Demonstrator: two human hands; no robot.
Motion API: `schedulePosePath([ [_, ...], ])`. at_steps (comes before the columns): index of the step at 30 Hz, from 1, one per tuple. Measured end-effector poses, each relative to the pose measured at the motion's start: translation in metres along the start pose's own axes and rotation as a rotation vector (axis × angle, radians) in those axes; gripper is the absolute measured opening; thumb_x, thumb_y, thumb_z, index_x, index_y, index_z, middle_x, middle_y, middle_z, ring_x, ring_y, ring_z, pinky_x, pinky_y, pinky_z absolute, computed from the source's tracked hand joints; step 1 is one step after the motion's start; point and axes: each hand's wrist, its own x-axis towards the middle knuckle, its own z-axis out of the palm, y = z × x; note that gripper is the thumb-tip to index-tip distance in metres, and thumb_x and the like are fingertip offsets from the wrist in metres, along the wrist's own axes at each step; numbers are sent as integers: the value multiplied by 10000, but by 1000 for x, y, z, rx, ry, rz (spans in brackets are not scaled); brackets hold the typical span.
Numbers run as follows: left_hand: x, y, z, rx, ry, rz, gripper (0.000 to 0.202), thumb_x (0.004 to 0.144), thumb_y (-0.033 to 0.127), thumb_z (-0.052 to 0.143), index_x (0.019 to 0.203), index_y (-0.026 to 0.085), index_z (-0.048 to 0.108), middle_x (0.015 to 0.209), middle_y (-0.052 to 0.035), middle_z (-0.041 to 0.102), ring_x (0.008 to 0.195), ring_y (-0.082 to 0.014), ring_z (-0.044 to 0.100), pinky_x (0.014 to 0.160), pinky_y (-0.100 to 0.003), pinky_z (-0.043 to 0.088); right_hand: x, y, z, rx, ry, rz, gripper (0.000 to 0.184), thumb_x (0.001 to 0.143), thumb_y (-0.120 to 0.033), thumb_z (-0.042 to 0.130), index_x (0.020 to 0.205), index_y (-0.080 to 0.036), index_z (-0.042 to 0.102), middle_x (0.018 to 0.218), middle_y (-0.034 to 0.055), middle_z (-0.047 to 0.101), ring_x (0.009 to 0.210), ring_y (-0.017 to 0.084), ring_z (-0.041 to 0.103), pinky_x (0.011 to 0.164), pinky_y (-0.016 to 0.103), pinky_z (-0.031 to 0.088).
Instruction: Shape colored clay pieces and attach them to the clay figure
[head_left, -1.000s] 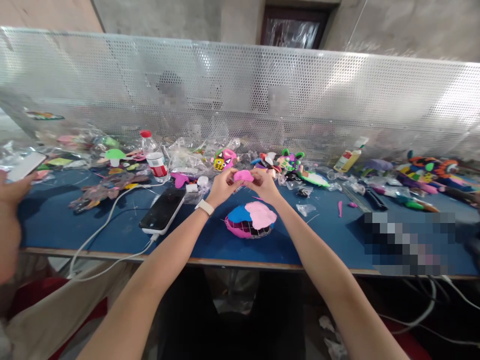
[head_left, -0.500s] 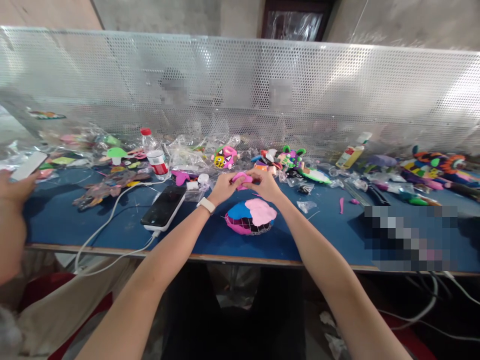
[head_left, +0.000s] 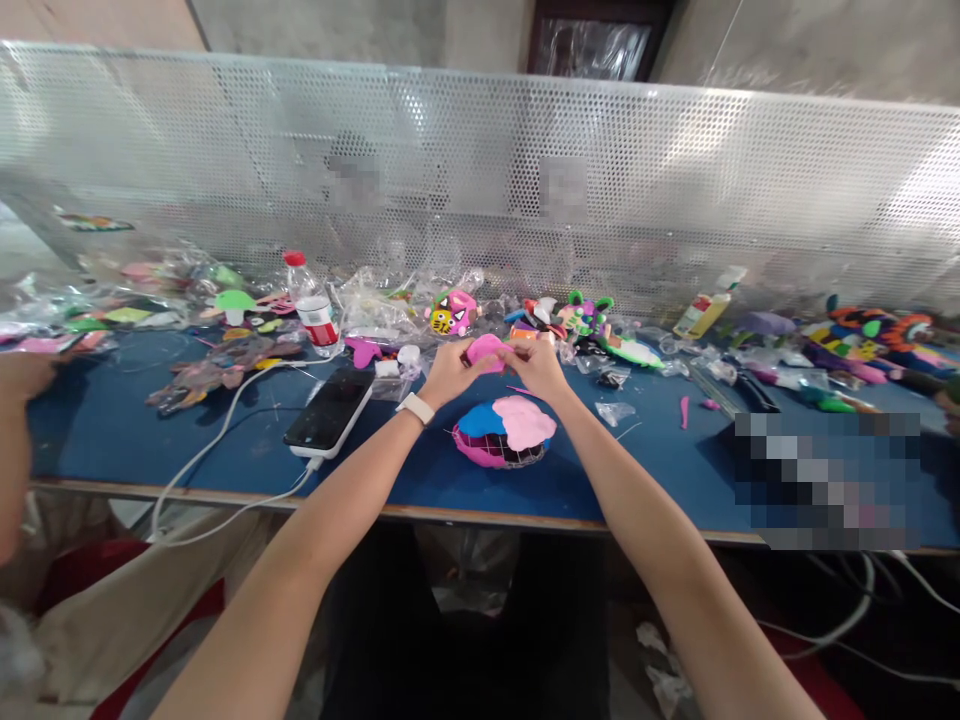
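A flattened piece of bright pink modelling clay [head_left: 486,352] is stretched between my two hands above the table. My left hand [head_left: 453,372] grips its left side, thumb in front. On its right edge, the fingers of my right hand [head_left: 537,366] are pinched. Just below my hands lies a rounded wire-mesh form [head_left: 504,440], partly covered with blue, pale pink and magenta clay; bare mesh shows at its front. A thin pink tool [head_left: 520,391] rests on the table near my right wrist.
A phone [head_left: 330,412] with a white cable lies left of my forearm. Behind it stands a red-capped bottle [head_left: 315,312]. Clay figures, including a yellow-and-pink one [head_left: 451,314], and plastic bags line the perforated metal screen [head_left: 465,180]. Another person's hand [head_left: 26,378] is at far left.
The pink clay has turned and shows a broader, flatter face between my fingers. At far left, the other person's hand has moved left and the pale phone in it no longer shows.
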Motion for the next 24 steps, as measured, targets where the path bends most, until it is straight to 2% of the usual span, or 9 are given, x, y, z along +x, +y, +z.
schedulePosePath([
  [3,-1,2,1,-51,-64,-20,469,841,609,747,800,153,641,689,4,641,626,-134,519,607,-263,397,0,0,-2,-5,-10,12,544,845,-734,713,863,-197,800,613,25,695,530,182,636,517,299,487],
  [7,1,-2,0,-101,-58,-37,411,877,554,722,810,155,648,665,3,643,620,-145,553,615,-266,421,1,-1,-2,70,-55,24,614,849,-785,664,1000,-207,802,757,44,741,607,207,713,488,289,502],
  [11,4,-7,-2,-90,0,-32,396,859,528,737,777,153,640,664,8,607,630,-135,502,600,-257,397,2,0,2,127,-58,61,687,849,-829,618,1108,-215,782,838,55,751,623,215,722,471,298,510],
  [17,2,-2,-1,-97,-27,-25,477,845,591,735,735,142,620,664,21,535,637,-114,420,593,-246,331,2,-2,0,96,-2,44,613,812,-801,692,891,-201,792,660,31,675,582,197,671,474,298,524],
  [21,3,-4,0,-30,-16,-21,578,904,665,624,648,153,544,604,34,435,602,-100,343,572,-252,264,2,-5,-3,93,63,14,567,799,-732,752,966,-194,810,666,32,690,564,177,636,478,291,531],
  [24,5,-9,0,5,-23,-21,632,917,710,571,610,163,500,572,37,393,580,-99,324,563,-258,245,3,-5,-4,87,56,1,527,792,-684,782,975,-191,815,673,32,692,578,174,633,488,286,535],
])
